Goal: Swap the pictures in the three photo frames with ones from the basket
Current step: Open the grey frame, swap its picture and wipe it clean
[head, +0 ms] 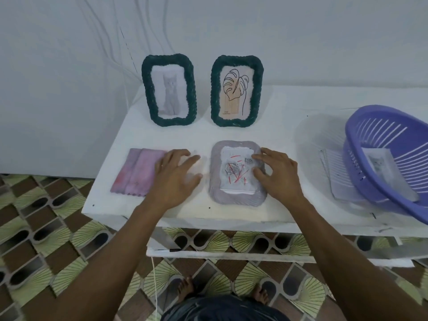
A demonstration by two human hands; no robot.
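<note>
Near the table's [278, 135] front edge, my right hand [278, 174], fingers spread, touches the flat grey frame [231, 200]; my left hand [173, 174], fingers spread, empty, sits just beside it.

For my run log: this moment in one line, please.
left hand: open, near cloth | right hand: touches grey frame | green frames: upright | basket: picture inside

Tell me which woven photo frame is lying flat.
The pale grey woven frame with the rose picture; the dark green cat frame and leaf frame stand upright behind it.
</note>
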